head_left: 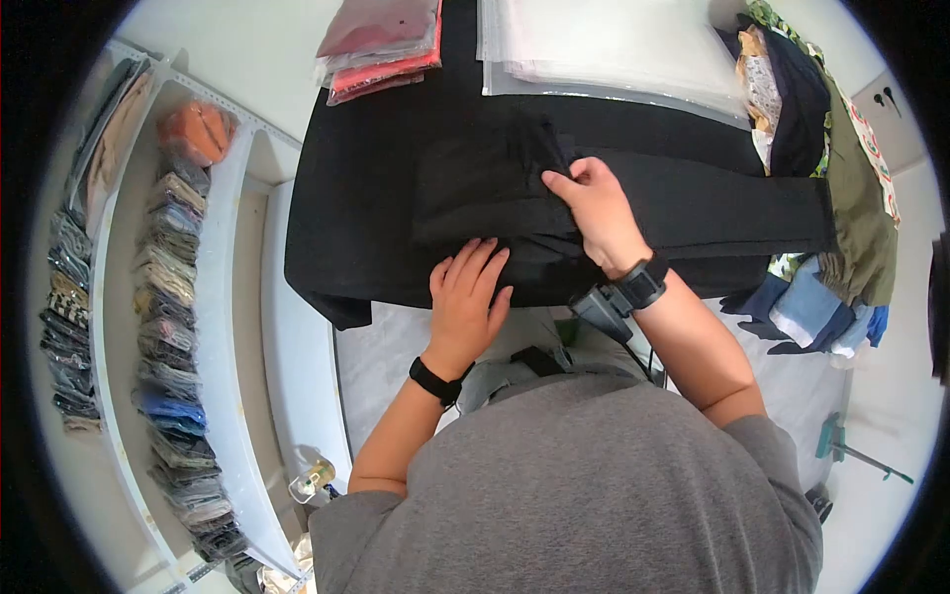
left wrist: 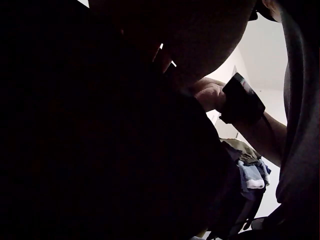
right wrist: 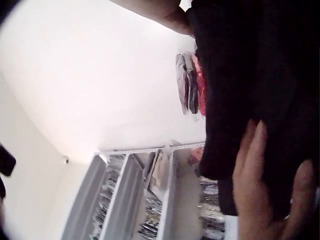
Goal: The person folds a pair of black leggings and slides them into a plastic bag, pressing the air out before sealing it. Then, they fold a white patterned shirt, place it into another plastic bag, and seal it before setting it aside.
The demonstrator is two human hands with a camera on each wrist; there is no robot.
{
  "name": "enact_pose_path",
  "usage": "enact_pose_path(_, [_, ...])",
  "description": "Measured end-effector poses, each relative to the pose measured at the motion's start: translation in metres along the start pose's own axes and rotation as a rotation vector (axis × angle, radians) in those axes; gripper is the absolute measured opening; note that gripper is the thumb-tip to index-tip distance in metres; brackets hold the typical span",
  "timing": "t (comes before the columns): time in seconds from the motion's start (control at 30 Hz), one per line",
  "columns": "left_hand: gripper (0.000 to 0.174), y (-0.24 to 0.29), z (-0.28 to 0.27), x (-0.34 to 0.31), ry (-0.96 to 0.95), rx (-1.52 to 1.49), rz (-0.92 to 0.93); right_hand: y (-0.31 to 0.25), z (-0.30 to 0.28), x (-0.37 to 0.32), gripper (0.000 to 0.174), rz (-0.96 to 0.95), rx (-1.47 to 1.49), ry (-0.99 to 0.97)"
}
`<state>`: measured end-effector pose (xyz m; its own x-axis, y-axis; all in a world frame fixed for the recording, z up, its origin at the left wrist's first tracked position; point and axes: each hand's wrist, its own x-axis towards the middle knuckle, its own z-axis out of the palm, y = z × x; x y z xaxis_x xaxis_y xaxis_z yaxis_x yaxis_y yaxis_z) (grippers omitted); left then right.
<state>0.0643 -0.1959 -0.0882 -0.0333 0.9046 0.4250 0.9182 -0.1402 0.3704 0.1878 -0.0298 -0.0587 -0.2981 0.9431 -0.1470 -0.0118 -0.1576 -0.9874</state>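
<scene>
A pair of black trousers (head_left: 712,206) lies across the black-covered table, its far part running out to the right and its left part folded over. With thumb and fingers my right hand (head_left: 608,216) pinches a gathered bunch of the cloth near the middle. My left hand (head_left: 467,300) rests on the cloth's near left edge, fingers stretched out. In the right wrist view the left hand (right wrist: 252,187) lies against the dark fabric (right wrist: 250,75). The left wrist view is mostly dark; the right hand (left wrist: 207,95) shows beyond the cloth.
Clear plastic bags (head_left: 614,45) lie at the table's back, with packed red and mauve garments (head_left: 381,45) at back left. Clothes (head_left: 856,218) hang over the right end. Shelves of bagged garments (head_left: 173,297) stand on the left.
</scene>
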Motion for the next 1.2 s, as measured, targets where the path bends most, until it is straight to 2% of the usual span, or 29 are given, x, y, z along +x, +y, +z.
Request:
enact_pose_path(0.07, [0.049, 0.000, 0.001, -0.001, -0.009, -0.003, -0.012, -0.006, -0.004, -0.005, 0.033, 0.225, 0.243, 0.028])
enact_pose_path(0.1, [0.049, 0.000, 0.001, 0.000, -0.014, -0.003, -0.018, -0.008, -0.005, -0.005, 0.033, 0.223, 0.242, 0.032])
enact_pose_path(0.17, [0.050, 0.001, 0.002, 0.000, -0.022, 0.018, -0.015, -0.012, -0.007, -0.002, 0.036, 0.290, 0.353, -0.140])
enact_pose_path(0.2, [0.051, 0.002, 0.002, 0.000, -0.032, 0.041, -0.016, -0.019, -0.009, -0.001, 0.036, 0.289, 0.353, -0.136])
enact_pose_path(0.27, [0.052, 0.005, 0.000, 0.001, -0.045, 0.072, -0.001, -0.042, -0.013, 0.003, 0.040, 0.183, 0.407, -0.344])
enact_pose_path(0.3, [0.054, 0.008, 0.000, 0.002, -0.056, 0.104, 0.011, -0.052, -0.018, 0.006, 0.038, 0.114, 0.403, -0.381])
enact_pose_path(0.47, [0.060, 0.020, 0.000, 0.017, -0.111, 0.121, 0.040, -0.097, -0.066, 0.014, 0.048, 0.013, 0.366, -0.380])
enact_pose_path(0.6, [0.062, 0.030, 0.009, 0.026, -0.160, 0.179, 0.055, -0.127, -0.118, -0.001, 0.057, -0.048, 0.247, -0.324])
enact_pose_path(0.67, [0.061, 0.035, 0.014, 0.031, -0.156, 0.158, 0.087, -0.138, -0.142, -0.017, 0.060, -0.109, 0.142, -0.095])
enact_pose_path(0.73, [0.060, 0.042, 0.018, 0.037, -0.151, 0.136, 0.118, -0.136, -0.179, -0.014, 0.060, -0.133, 0.146, -0.207])
enact_pose_path(0.8, [0.058, 0.053, 0.020, 0.042, -0.148, 0.119, 0.167, -0.138, -0.208, -0.020, 0.058, -0.127, 0.109, -0.201])
enact_pose_path(0.93, [0.058, 0.062, 0.029, 0.045, -0.156, 0.089, 0.229, -0.109, -0.267, -0.006, 0.057, -0.083, 0.080, -0.203])
enact_pose_path(1.0, [0.059, 0.070, 0.036, 0.046, -0.140, 0.072, 0.239, -0.074, -0.300, 0.004, 0.059, -0.017, -0.108, -0.054])
enact_pose_path(1.07, [0.060, 0.072, 0.036, 0.047, -0.179, 0.083, 0.222, -0.042, -0.309, 0.007, 0.062, 0.066, -0.393, 0.063])
enact_pose_path(1.13, [0.059, 0.077, 0.036, 0.050, -0.258, 0.098, 0.166, -0.029, -0.306, 0.011, 0.063, 0.056, -0.349, 0.143])
enact_pose_path(1.2, [0.056, 0.078, 0.039, 0.050, -0.225, 0.091, 0.171, -0.038, -0.291, -0.001, 0.061, -0.011, -0.497, 0.188])
